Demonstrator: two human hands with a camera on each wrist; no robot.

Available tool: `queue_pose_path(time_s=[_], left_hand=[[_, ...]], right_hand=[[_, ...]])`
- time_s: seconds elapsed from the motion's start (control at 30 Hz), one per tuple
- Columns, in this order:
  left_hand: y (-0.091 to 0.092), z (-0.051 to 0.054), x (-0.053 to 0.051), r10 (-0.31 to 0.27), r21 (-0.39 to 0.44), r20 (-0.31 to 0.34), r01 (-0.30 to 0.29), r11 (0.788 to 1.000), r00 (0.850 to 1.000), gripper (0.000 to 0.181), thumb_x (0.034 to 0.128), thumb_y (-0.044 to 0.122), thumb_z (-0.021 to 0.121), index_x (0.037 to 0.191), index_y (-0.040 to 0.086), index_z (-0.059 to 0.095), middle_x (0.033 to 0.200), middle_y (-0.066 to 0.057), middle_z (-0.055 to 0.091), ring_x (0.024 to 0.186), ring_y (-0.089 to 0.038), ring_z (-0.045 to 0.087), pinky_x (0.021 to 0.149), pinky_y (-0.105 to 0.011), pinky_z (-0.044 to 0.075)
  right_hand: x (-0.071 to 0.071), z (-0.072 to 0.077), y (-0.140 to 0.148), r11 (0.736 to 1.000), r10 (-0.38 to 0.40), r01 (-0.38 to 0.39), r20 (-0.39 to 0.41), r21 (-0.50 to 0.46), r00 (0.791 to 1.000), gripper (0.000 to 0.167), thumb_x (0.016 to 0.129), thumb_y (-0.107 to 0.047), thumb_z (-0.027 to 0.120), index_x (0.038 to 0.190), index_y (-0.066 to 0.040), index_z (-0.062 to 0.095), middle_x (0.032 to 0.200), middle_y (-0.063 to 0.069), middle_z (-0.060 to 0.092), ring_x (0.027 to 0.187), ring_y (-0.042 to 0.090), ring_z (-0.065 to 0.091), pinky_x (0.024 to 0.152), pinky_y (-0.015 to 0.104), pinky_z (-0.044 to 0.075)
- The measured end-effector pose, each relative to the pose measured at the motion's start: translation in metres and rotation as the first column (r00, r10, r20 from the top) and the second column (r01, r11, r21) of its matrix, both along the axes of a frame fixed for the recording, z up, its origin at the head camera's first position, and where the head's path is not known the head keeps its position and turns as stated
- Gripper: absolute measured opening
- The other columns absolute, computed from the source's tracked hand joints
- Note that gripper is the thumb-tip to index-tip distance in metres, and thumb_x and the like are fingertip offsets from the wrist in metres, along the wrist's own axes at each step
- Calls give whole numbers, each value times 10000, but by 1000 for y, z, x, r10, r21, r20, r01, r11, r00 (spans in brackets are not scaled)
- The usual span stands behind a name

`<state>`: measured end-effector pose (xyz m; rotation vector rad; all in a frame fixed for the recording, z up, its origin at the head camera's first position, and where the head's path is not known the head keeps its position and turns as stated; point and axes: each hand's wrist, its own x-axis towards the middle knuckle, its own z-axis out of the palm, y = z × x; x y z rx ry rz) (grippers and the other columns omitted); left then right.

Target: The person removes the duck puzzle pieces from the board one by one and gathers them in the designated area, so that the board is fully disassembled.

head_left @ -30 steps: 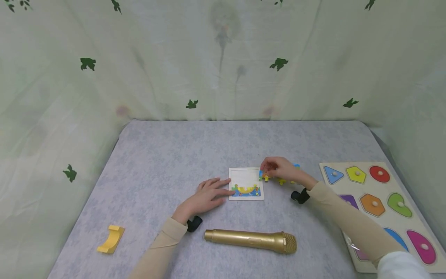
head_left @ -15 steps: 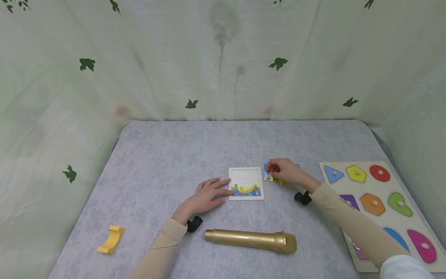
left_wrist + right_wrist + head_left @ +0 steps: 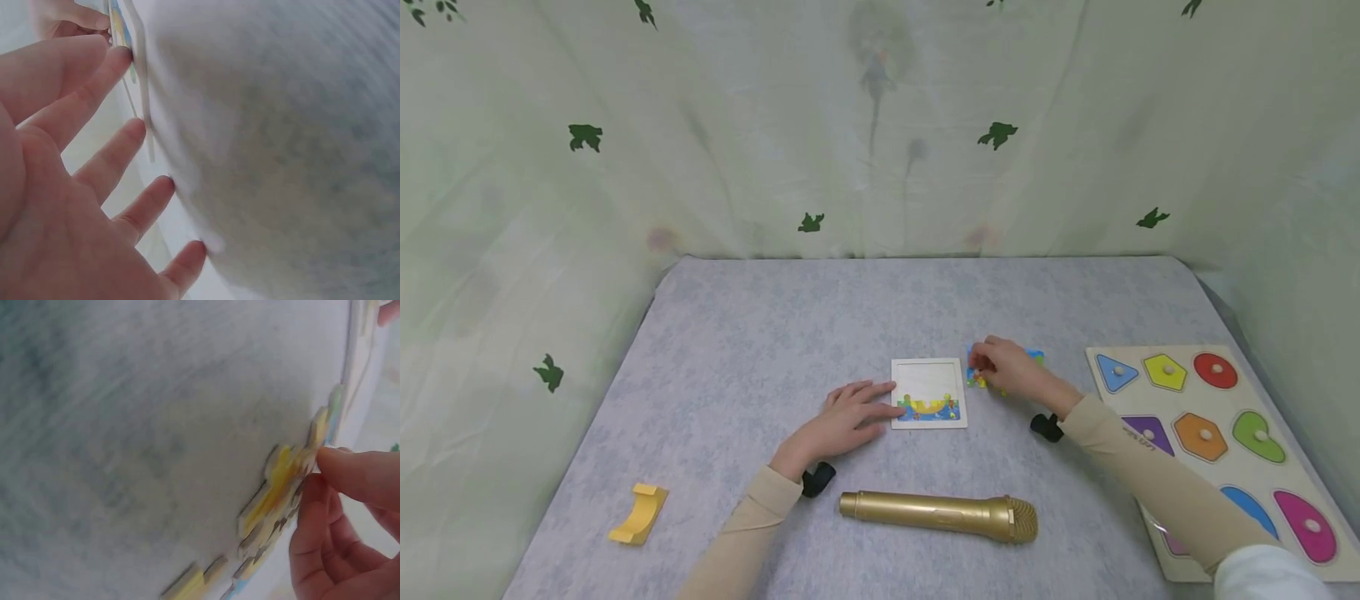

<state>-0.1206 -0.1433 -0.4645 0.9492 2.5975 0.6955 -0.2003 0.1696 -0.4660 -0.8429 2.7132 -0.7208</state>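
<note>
The left hand (image 3: 844, 422) lies with spread, straight fingers at the left side of a small white-framed puzzle board (image 3: 929, 375), its fingertips on the frame. Along the bottom of the board sits a row of fitted jigsaw pieces (image 3: 931, 411) in blue and yellow. Right of the board, the right hand (image 3: 1013, 371) has thumb and index finger pinching a yellow-brown jigsaw piece (image 3: 275, 495), low at the table. Other loose jigsaw pieces (image 3: 1036, 355) lie beside and under that hand, partly hidden by it.
A gold microphone (image 3: 936, 516) lies in front of the board. At the right stands a large shape-peg board (image 3: 1138, 392), partly covered by the right sleeve. A yellow curved block (image 3: 640, 515) rests at the left. Fabric walls (image 3: 880, 133) enclose the table.
A jigsaw piece held by the right hand at the board's right edge has moved right, away from it and down among the loose pieces. The left hand stays in place.
</note>
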Motion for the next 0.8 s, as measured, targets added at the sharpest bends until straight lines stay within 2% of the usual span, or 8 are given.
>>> queue_pose_path(time_s=[0.1,0.2,0.27,0.37,0.5,0.6,0.7,0.8], left_hand=[[4,2,-2,-22,18,-27,23,1000,999,329,990,221,534,1306,176,614,1504,-77,352,1367,-338,261,1006,-593,216],[10,4,-5,-61,36,-26,62,997,998,322,985,204,539,1294,169,622,1480,-51,397,1356,-306,285,987,-576,253],[16,5,-8,-95,27,-14,95,995,995,331,985,201,533,1305,172,615,1468,-20,419,1344,-280,303,972,-549,275],[24,6,-12,-135,-8,3,135,991,991,351,982,200,532,1327,184,599,1465,18,426,1322,-253,328,954,-519,298],[32,7,-15,-160,-52,24,161,986,987,361,981,204,536,1338,200,591,1464,50,424,1295,-231,354,949,-500,309],[35,8,-16,-162,-93,35,165,982,986,366,986,215,530,1348,216,581,1459,71,427,1282,-209,361,951,-484,306],[36,8,-15,-152,-118,41,156,981,987,371,988,220,528,1357,224,572,1459,83,426,1280,-200,360,950,-475,301],[37,9,-14,-140,-129,44,145,981,989,376,985,220,535,1359,229,569,1462,90,421,1283,-199,358,943,-463,300]], right_hand=[[2,2,-1,995,9,-5,39,-101,999,144,849,38,667,938,-74,646,867,8,583,763,160,528,665,318,462],[5,5,-4,976,78,-52,116,-209,990,149,846,47,662,957,-52,645,901,19,622,782,159,551,687,328,475],[6,7,-8,967,132,-91,162,-237,978,155,843,45,650,964,-52,645,917,14,638,796,145,563,710,322,480],[7,7,-15,960,205,-161,184,-229,961,156,842,47,628,965,-49,643,914,8,636,796,131,556,725,310,477],[9,7,-23,964,231,-201,172,-176,958,154,829,40,631,938,-67,646,882,-12,628,776,113,536,728,305,466],[12,7,-27,969,227,-205,163,-139,960,149,827,26,646,922,-88,644,824,-39,608,745,94,515,774,319,409],[16,7,-29,964,247,-225,167,-139,954,139,837,24,652,922,-84,642,780,-57,579,717,79,505,780,339,386],[19,6,-29,959,263,-234,192,-160,945,123,848,19,652,927,-75,644,764,-65,567,691,69,506,748,330,408]])
